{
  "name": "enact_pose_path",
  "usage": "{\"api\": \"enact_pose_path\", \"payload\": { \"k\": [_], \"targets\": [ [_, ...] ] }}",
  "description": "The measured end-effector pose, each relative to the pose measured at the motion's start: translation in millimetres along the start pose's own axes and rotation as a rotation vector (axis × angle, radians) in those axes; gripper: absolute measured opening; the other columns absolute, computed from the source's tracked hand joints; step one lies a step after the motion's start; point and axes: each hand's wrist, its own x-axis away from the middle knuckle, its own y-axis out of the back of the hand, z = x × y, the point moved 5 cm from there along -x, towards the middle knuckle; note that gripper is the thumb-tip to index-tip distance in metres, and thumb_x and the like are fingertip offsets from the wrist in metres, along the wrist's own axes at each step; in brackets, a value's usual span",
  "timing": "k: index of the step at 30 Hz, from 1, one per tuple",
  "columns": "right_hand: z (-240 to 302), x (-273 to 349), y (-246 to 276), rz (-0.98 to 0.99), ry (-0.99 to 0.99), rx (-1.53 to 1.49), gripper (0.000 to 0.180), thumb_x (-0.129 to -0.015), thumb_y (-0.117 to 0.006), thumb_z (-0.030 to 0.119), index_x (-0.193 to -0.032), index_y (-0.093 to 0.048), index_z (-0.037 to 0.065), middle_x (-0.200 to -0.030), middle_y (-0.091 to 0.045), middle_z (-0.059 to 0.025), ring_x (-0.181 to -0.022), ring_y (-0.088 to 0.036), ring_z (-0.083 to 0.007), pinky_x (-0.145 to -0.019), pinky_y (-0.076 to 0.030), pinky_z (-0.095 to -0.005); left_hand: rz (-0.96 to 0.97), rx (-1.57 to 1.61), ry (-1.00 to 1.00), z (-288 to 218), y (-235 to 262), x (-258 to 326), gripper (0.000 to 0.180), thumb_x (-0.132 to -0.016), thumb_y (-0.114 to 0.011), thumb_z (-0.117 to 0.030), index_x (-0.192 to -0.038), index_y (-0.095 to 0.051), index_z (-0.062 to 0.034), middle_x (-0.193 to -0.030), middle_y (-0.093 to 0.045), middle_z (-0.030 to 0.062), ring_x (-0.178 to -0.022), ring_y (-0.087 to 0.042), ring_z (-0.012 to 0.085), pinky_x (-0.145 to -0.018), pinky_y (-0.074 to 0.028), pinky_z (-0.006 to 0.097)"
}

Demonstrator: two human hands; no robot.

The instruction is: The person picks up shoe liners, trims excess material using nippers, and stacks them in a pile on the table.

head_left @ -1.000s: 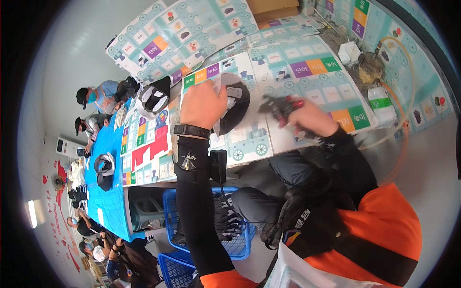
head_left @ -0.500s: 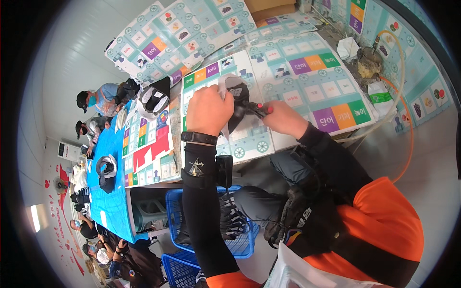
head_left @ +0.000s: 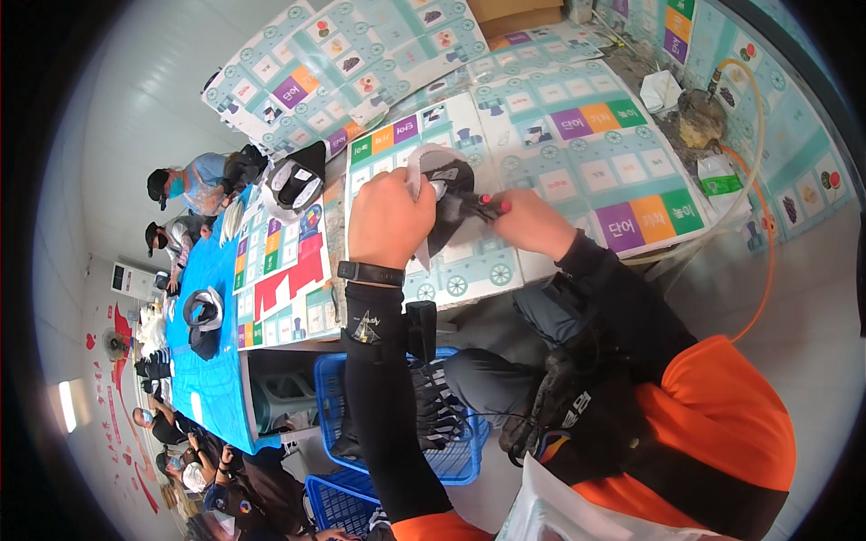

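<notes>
My left hand [head_left: 390, 216] is closed on the edge of a light-grey and black cap [head_left: 448, 168], holding it above the printed sheet on the table. On the right, my right hand [head_left: 532, 223] is closed round a dark hand tool with red ends [head_left: 488, 206]. The tool's dark front part points left and lies against the cap's black part. Its tip is hard to make out there. Behind my left hand, part of the cap is hidden.
Another black and pale cap [head_left: 296, 185] lies on the table to the left, and one more [head_left: 202, 311] on the blue cover [head_left: 191, 383]. Blue baskets [head_left: 465, 460] with dark items stand below. A hose [head_left: 756, 135] runs along the right. Several people sit at the far left.
Both hands keep their grips. The cap has tilted slightly between them, and the red-ended tool sits a little differently against it. The whole view has shifted a little.
</notes>
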Motion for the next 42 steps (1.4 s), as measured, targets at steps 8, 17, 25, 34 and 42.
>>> {"api": "enact_pose_path", "payload": {
  "k": [8,17,25,34,42],
  "targets": [
    [3,1,-8,0.072,-0.011,-0.078,0.026,-0.088,-0.068,0.019,-0.100,-0.074,-0.003,-0.085,-0.070,-0.0286,-0.082,-0.067,-0.0492,-0.072,-0.053,-0.0492,-0.002,0.016,0.017,2,2,5,0.035,-0.095,-0.067,-0.029,-0.092,-0.074,0.0052,-0.079,-0.070,0.0282,-0.079,-0.070,0.0481,-0.073,-0.056,0.052],
    [5,14,-18,0.235,-0.086,-0.208,0.024,-0.087,-0.065,0.011,-0.103,-0.072,-0.005,-0.084,-0.070,-0.0283,-0.078,-0.067,-0.0464,-0.070,-0.051,-0.0457,0.004,0.021,0.020,6,-1,5,0.037,-0.095,-0.067,-0.031,-0.091,-0.073,0.0052,-0.080,-0.070,0.0287,-0.078,-0.070,0.0480,-0.072,-0.055,0.052],
    [14,23,-17,0.207,-0.025,-0.105,0.026,-0.085,-0.065,0.010,-0.104,-0.073,-0.004,-0.084,-0.069,-0.0283,-0.080,-0.067,-0.0461,-0.071,-0.051,-0.0452,-0.034,0.008,0.031,8,5,8,0.036,-0.095,-0.068,-0.031,-0.088,-0.073,0.0039,-0.079,-0.070,0.0278,-0.077,-0.069,0.0479,-0.071,-0.054,0.053],
    [15,25,-15,0.143,0.026,-0.097,0.019,-0.085,-0.063,0.010,-0.097,-0.071,-0.003,-0.089,-0.069,-0.0292,-0.089,-0.065,-0.0514,-0.076,-0.051,-0.0528,-0.043,-0.001,-0.003,4,1,5,0.037,-0.095,-0.068,-0.031,-0.086,-0.072,0.0044,-0.078,-0.069,0.0282,-0.078,-0.069,0.0478,-0.072,-0.055,0.052],
    [8,14,5,-0.032,0.046,-0.011,0.016,-0.087,-0.062,0.010,-0.095,-0.070,-0.002,-0.088,-0.069,-0.0291,-0.089,-0.065,-0.0518,-0.075,-0.050,-0.0566,-0.051,-0.018,-0.039,-1,-3,0,0.037,-0.094,-0.068,-0.032,-0.085,-0.072,0.0039,-0.076,-0.069,0.0272,-0.075,-0.069,0.0469,-0.071,-0.055,0.052]
  ]
}}
